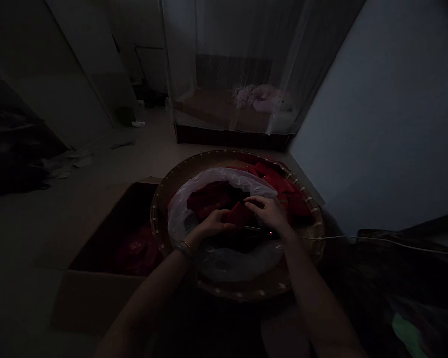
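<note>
My left hand [213, 223] grips a small flat red piece [239, 215], which looks like a paper packet, between thumb and fingers. At that piece's upper right edge is my right hand [266, 211], its fingers bent and its fingertips drawn close; what they pinch is too dark to make out. Both hands are over a whitish plastic bag [224, 266] spread open in a round woven tray [241, 293]. More dark red pieces [209, 198] lie inside the bag. Just below the hands is a thin dark object with a small red light [271, 232].
Red packets [280, 184] are heaped along the tray's far right side. A cardboard box [97, 278] with red plastic-looking contents stands at the left. From the right, a pale cable [381, 239] runs to the tray. A netted bed [216, 109] stands behind, beside a wall [388, 114].
</note>
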Demonstrator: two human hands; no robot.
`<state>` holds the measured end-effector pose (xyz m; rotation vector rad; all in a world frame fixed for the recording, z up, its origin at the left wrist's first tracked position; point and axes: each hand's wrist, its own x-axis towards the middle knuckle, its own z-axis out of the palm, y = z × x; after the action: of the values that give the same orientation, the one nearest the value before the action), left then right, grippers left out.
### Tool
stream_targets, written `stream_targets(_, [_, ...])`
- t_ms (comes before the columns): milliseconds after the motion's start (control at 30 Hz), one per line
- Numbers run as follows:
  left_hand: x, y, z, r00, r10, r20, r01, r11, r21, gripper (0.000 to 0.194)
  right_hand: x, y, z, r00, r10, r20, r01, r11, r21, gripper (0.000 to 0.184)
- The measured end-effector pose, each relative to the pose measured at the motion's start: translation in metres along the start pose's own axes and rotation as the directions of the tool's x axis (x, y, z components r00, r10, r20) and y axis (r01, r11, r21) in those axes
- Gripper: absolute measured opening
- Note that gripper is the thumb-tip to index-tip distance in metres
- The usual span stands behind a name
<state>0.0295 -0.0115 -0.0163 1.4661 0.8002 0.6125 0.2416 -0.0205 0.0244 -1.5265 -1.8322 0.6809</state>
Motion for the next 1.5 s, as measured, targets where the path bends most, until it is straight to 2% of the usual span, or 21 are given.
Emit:
stream_targets(133, [-0.004,0.004,0.001,0.999,0.002,0.052,-0.002,1.0,0.009,0.041,-0.001,-0.006,0.005,0.975,0.036,0.219,-0.062,0.992,0.114,0.029])
stream_targets(200, [-0.006,0.008,0.002,0.998,-0.013,0.065,0.013,1.0,0.012,0.04,0.0,-0.005,0.006,0.956,0.043,0.289,-0.085,0.987,0.133,0.029])
stream_targets(333, [-0.008,0.013,0.003,0.998,-0.032,0.056,0.032,0.999,0.009,0.041,0.0,-0.001,0.006,0.967,0.073,0.245,-0.118,0.978,0.172,0.028])
stream_targets(500, [-0.004,0.005,0.0,0.999,-0.014,0.052,0.014,1.0,0.005,0.041,0.0,-0.002,0.008,0.97,0.072,0.23,-0.121,0.971,0.208,0.031])
stream_targets(600, [-0.001,0.0,-0.001,1.0,-0.006,0.017,0.007,1.0,-0.005,0.041,0.001,-0.003,0.008,0.983,0.105,0.153,-0.142,0.956,0.258,0.04])
stream_targets(700, [0.0,0.001,-0.001,0.999,-0.017,-0.034,0.017,1.0,-0.02,0.04,0.002,-0.001,0.003,0.99,0.128,0.062,-0.141,0.94,0.309,0.038])
stream_targets(767, [-0.001,0.003,0.0,0.999,-0.018,-0.039,0.017,1.0,-0.025,0.04,0.002,0.001,-0.001,0.991,0.082,0.103,-0.109,0.951,0.288,0.033])
stream_targets(833, [-0.002,0.004,0.0,1.0,-0.017,-0.022,0.016,1.0,-0.007,0.04,0.001,0.002,-0.004,0.976,0.034,0.214,-0.092,0.96,0.265,0.029])
stream_targets(933, [-0.002,0.001,-0.001,1.0,-0.004,0.024,0.003,1.0,0.031,0.042,-0.003,0.003,-0.008,0.944,0.038,0.327,-0.129,0.957,0.261,0.03])
stream_targets(1100, [-0.001,-0.004,-0.002,0.999,0.04,0.034,-0.043,0.995,0.095,0.04,-0.008,0.003,-0.016,0.946,0.078,0.315,-0.161,0.955,0.248,0.03])
stream_targets(1267, [-0.003,-0.001,-0.002,0.999,0.046,0.029,-0.05,0.981,0.188,0.035,-0.009,-0.005,-0.016,0.848,0.044,0.528,-0.179,0.962,0.208,0.028])
stream_targets(1367, [-0.003,0.001,-0.001,0.999,0.039,0.025,-0.044,0.975,0.218,0.033,-0.011,-0.012,-0.01,0.838,-0.006,0.546,-0.136,0.966,0.218,0.032])
stream_targets(1500, [-0.004,-0.001,0.0,0.997,0.026,0.07,-0.037,0.984,0.174,0.037,-0.013,-0.019,-0.001,0.86,-0.081,0.504,-0.001,0.987,0.161,0.034])
